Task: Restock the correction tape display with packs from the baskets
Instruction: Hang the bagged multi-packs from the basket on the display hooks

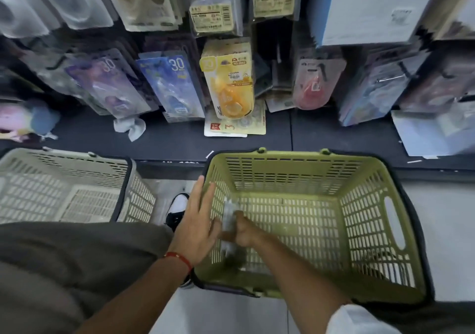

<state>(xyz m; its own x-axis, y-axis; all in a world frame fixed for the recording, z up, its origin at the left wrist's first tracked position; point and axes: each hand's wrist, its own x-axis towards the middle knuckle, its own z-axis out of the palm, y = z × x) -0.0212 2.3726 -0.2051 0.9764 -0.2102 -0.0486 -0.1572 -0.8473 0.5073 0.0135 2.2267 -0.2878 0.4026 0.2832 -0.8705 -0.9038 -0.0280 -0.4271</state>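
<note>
Right hand [244,232] gripping blurred pack [229,220], inside green basket [365,179]

Green basket [365,169], beige basket [77,161], orange pack [228,87].

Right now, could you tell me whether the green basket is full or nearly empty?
Nearly empty: the green basket shows bare slatted floor, with only the blurred clear pack that the right hand grips.

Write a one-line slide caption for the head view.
Right hand grips a clear pack inside the green basket; open left hand alongside.
</note>
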